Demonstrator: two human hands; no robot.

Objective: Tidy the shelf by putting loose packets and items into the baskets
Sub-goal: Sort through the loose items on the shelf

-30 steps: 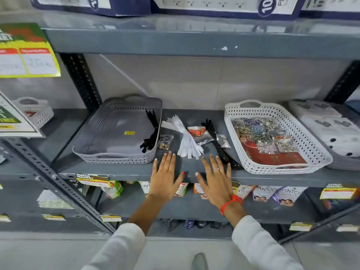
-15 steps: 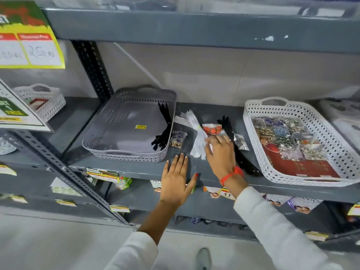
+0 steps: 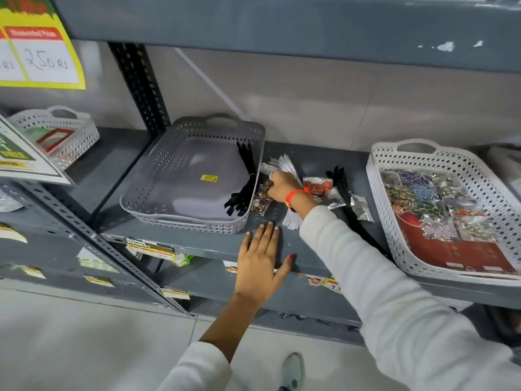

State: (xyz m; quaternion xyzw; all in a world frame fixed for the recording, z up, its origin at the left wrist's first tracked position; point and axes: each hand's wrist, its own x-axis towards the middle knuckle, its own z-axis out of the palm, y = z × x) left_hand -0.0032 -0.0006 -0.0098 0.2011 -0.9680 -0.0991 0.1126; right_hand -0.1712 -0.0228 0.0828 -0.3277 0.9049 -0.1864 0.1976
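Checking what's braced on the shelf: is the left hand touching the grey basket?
Apart. The head view shows the left hand flat on the shelf edge, with a strip of bare shelf between its fingertips and the grey basket front wall.

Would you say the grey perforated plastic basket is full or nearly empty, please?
Nearly empty: the grey perforated plastic basket shows a bare floor with a yellow sticker; only a bundle of black zips lies along its right wall.
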